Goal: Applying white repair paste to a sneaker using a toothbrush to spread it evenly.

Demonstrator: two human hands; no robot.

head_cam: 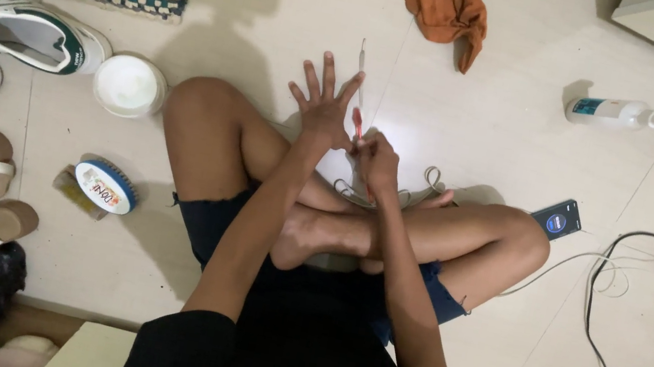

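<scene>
Two hands meet above the crossed legs: the left hand (pixel 326 98) spreads open, the right hand (pixel 376 158) pinches a light, stiff red toothbrush (pixel 357 122) by its handle.

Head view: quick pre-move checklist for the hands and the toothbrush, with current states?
1. Right hand grips the red-handled toothbrush: ok, fingers closed round it.
2. Left hand free of objects: ok, fingers spread, nothing held.
3. Brush head visible: cannot tell, it sits behind the left hand.
4. Item with laces under the right hand steady: cannot tell, mostly hidden by hand and legs.
5. White tub within reach: ok, on the floor beside the knee.
6. Spray bottle upright: not ok, lying on its side.
</scene>
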